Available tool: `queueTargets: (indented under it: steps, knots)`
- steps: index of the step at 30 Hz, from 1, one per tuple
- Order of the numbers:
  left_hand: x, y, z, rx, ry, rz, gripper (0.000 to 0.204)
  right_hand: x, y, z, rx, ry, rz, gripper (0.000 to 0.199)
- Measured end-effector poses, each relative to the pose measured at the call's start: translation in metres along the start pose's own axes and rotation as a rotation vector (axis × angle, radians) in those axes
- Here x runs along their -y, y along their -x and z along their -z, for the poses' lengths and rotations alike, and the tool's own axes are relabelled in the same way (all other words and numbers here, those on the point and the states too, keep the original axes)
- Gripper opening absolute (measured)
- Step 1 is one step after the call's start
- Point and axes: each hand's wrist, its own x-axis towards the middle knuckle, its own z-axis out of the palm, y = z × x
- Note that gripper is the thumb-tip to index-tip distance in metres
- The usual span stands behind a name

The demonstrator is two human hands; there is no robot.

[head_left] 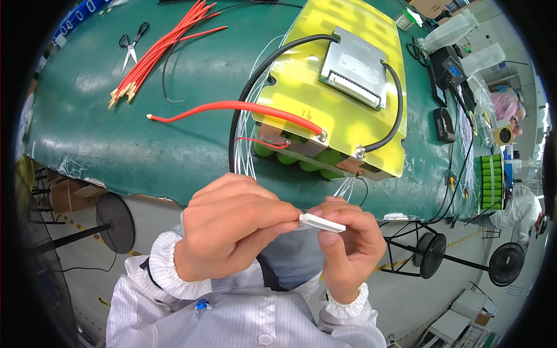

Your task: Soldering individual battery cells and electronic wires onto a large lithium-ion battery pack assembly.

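A white multi-pin connector plug (323,223) is held between both hands in front of my body. My left hand (232,223) pinches its left end, where thin wires meet it. My right hand (351,238) grips the other end between thumb and fingers. Just beyond the hands stands a yellow-covered battery pack (301,64) with green cells below. A silver circuit module (355,61) with a white socket strip (353,88) lies on top of it. A thick red cable (232,106) and a black cable (253,72) run from the pack, beside thin white wires (246,152).
The pack rests on a green-topped table (75,133). Red cables (159,52) and scissors (133,45) lie at the left. A device with a lit display (449,68) stands at the right, near a green cell stack (492,181). Stools (116,223) are below, and a person (518,211) is at far right.
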Motion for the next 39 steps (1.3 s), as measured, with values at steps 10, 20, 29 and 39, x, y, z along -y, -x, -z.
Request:
queueTargets:
  steps: [10,20,29,39]
  knots:
    - [0.004,0.002,0.001,0.028,-0.045,0.006,0.012,-0.002,-0.002,0.004,0.032,0.083,0.069,0.015]
    - [0.004,0.005,-0.003,-0.006,-0.072,-0.056,0.02,-0.01,0.002,0.004,0.002,0.005,0.072,0.015]
    - [0.003,0.005,-0.002,0.009,-0.033,-0.007,0.016,-0.009,0.004,0.002,-0.022,-0.057,-0.013,0.017]
    - [0.003,0.005,-0.006,-0.003,0.002,0.039,0.018,-0.005,0.007,0.0,-0.072,-0.116,-0.098,0.015]
